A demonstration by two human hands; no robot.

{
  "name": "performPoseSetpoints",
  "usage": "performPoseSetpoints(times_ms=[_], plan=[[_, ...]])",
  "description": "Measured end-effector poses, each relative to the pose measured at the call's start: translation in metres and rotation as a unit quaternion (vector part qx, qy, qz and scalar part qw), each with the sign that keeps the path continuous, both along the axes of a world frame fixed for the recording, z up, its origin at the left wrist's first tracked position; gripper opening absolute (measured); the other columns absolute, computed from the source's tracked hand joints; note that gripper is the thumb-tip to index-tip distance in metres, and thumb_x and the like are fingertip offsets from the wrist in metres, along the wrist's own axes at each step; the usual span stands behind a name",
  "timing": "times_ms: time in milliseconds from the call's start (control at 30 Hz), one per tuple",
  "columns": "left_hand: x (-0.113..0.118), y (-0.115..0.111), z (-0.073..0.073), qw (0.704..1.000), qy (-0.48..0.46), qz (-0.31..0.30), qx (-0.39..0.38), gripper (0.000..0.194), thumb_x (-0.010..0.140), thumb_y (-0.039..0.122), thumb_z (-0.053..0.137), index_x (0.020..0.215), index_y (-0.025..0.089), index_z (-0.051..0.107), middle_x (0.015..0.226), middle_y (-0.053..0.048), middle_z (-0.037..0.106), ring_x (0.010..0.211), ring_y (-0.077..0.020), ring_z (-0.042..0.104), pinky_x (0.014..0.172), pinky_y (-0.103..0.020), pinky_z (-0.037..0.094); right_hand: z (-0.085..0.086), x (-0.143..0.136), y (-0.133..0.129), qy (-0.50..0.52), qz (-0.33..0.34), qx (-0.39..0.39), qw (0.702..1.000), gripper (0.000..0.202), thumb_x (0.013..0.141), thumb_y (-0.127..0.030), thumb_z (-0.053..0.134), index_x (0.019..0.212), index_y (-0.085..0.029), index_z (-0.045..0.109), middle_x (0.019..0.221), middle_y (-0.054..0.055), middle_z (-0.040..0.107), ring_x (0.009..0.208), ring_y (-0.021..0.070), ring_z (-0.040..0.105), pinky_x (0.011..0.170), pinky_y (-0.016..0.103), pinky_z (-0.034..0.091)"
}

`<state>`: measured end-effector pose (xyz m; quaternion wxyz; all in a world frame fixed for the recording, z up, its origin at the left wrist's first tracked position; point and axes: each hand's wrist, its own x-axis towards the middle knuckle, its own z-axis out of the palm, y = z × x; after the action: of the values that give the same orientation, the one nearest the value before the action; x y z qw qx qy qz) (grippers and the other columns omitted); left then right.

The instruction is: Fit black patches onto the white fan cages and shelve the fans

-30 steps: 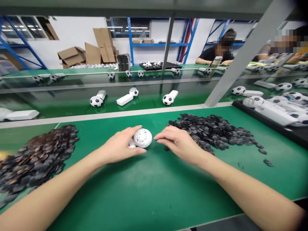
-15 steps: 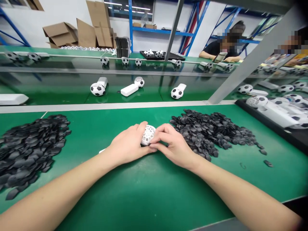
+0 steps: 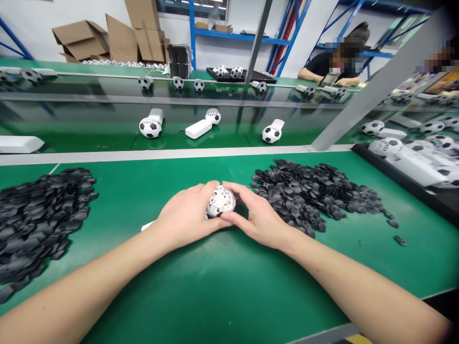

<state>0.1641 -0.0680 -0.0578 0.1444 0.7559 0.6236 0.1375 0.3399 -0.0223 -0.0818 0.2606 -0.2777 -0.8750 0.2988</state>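
Observation:
A white ball with an openwork top (image 3: 221, 201) is between my hands over the green table (image 3: 215, 286). My left hand (image 3: 190, 210) grips its left side, fingers wrapped round it. From the right, my right hand (image 3: 253, 210) holds it too, with the index finger at the far rim and the thumb at the near rim. A white end (image 3: 147, 225) shows at the left of my left hand; the rest is hidden under the hand.
Piles of black pieces lie left (image 3: 46, 210) and right (image 3: 304, 191). Football-patterned balls with white handles (image 3: 150, 127) rest on the green strip behind. A black tray (image 3: 405, 179) is at the right, below a slanted grey post (image 3: 366, 91). A person sits far back.
My right hand's fingers have opened from a pinch at the ball's right side to span it. More of the ball shows. The balls on the strip behind sit slightly farther right, and the view has shifted.

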Motion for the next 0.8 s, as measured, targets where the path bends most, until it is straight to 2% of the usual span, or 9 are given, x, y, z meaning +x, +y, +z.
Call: performPoseSetpoints(times_ms=[133,267,333,400,467,533,600,700,800], plan=[[0.002,0.001,0.002,1.0,0.026,-0.006,0.009,0.04,0.076,0.055,0.046,0.101,0.025,0.05,0.089,-0.003,0.062,0.08,-0.0245,0.059,0.063,-0.031,0.042,0.0,-0.003,-0.003,0.005,-0.006,0.005,1.0,0.044,0.084,-0.028,0.054,0.124,-0.02,0.038,0.122,0.01,0.051,0.108,0.0225,0.051,0.088,0.04,0.045],[0.002,0.001,0.001,1.0,0.024,-0.001,-0.008,0.044,0.073,0.055,0.05,0.106,0.026,0.049,0.092,-0.003,0.062,0.084,-0.026,0.058,0.068,-0.033,0.042,0.004,-0.002,0.002,0.021,0.005,-0.001,1.0,0.039,0.084,-0.025,0.054,0.12,-0.02,0.042,0.118,0.008,0.054,0.104,0.0196,0.052,0.086,0.035,0.045],[-0.002,0.001,0.0,1.0,0.014,-0.013,-0.018,0.052,0.071,0.052,0.055,0.116,0.028,0.045,0.104,-0.004,0.06,0.093,-0.0266,0.056,0.075,-0.034,0.042,0.011,0.005,0.009,0.011,-0.005,0.007,1.0,0.024,0.084,-0.025,0.054,0.107,-0.019,0.053,0.105,0.006,0.059,0.096,0.0175,0.055,0.082,0.032,0.046],[-0.007,0.002,-0.002,0.999,0.016,-0.042,-0.016,0.057,0.071,0.043,0.056,0.123,0.029,0.04,0.114,-0.004,0.057,0.099,-0.0267,0.053,0.081,-0.036,0.04,0.018,0.016,0.017,-0.026,-0.049,0.028,0.998,0.01,0.083,-0.025,0.055,0.088,-0.018,0.06,0.086,0.003,0.061,0.081,0.0149,0.057,0.073,0.028,0.046],[-0.013,0.003,-0.002,0.997,0.03,-0.073,-0.004,0.057,0.072,0.032,0.053,0.127,0.03,0.038,0.118,-0.003,0.055,0.102,-0.0268,0.049,0.084,-0.038,0.037,0.024,0.028,0.023,-0.082,-0.091,0.029,0.992,0.01,0.082,-0.024,0.057,0.074,-0.018,0.06,0.073,0.001,0.058,0.065,0.0115,0.055,0.062,0.024,0.045],[-0.016,0.005,-0.003,0.995,0.049,-0.083,0.013,0.062,0.069,0.019,0.05,0.128,0.032,0.038,0.12,-0.003,0.052,0.105,-0.0276,0.045,0.084,-0.039,0.036,0.028,0.037,0.025,-0.138,-0.094,0.003,0.986,0.01,0.08,-0.023,0.059,0.071,-0.018,0.06,0.07,-0.001,0.058,0.057,0.0092,0.054,0.055,0.022,0.043],[-0.017,0.005,-0.003,0.995,0.065,-0.074,0.028,0.068,0.066,0.01,0.045,0.13,0.034,0.037,0.117,-0.005,0.05,0.103,-0.0274,0.044,0.081,-0.039,0.037,0.03,0.041,0.025,-0.191,-0.074,-0.01,0.979,0.006,0.076,-0.024,0.064,0.074,-0.019,0.062,0.074,-0.001,0.059,0.06,0.0104,0.055,0.055,0.022,0.043],[-0.014,0.006,-0.004,0.994,0.079,-0.068,0.04,0.069,0.068,0.005,0.038,0.131,0.034,0.037,0.101,-0.006,0.053,0.092,-0.0249,0.046,0.076,-0.037,0.039,0.03,0.039,0.022,-0.255,-0.059,0.012,0.965,0.012,0.071,-0.022,0.069,0.082,-0.02,0.064,0.081,0.001,0.062,0.073,0.0157,0.058,0.062,0.025,0.044],[-0.013,0.006,-0.005,0.993,0.075,-0.077,0.05,0.066,0.069,0.002,0.033,0.129,0.03,0.04,0.102,-0.005,0.056,0.1,-0.0242,0.045,0.086,-0.04,0.035,0.03,0.033,0.017,-0.29,-0.052,0.039,0.955,0.006,0.077,-0.016,0.063,0.082,-0.019,0.064,0.085,0.003,0.063,0.082,0.0188,0.058,0.071,0.028,0.043]])
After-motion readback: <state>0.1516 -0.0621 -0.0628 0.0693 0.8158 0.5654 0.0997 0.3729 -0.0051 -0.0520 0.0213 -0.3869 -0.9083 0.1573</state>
